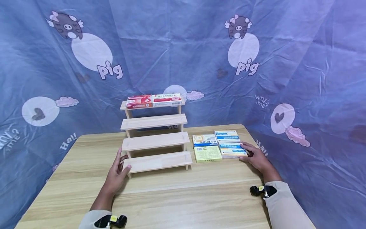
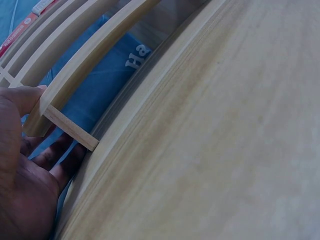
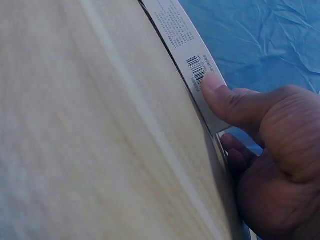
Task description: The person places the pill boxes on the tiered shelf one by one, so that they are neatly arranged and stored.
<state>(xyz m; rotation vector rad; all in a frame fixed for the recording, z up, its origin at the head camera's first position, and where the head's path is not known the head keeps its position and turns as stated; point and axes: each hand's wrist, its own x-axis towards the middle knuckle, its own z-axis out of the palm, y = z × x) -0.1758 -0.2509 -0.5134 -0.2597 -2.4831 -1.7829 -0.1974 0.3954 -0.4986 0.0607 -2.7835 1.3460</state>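
A four-tier wooden display rack (image 1: 157,163) stands on the table. My left hand (image 1: 116,175) grips its left end, the thumb on the lowest shelf board (image 2: 75,80) and the other fingers beside the side support. To the right of the rack, my right hand (image 1: 259,159) pinches the right end of a blue-and-white medicine box (image 1: 232,149). In the right wrist view, the thumb presses on that box's white side (image 3: 182,55) near a barcode. The box lies flat among others; the right fingertips behind it are partly hidden.
A second blue-and-white box (image 1: 227,136) lies behind the held one. Left of them are a white-and-blue box (image 1: 204,140) and a yellow-green box (image 1: 207,154). Two red-and-white boxes, one left (image 1: 139,101) and one right (image 1: 166,99), sit on the top shelf. A blue curtain (image 1: 183,57) hangs behind.
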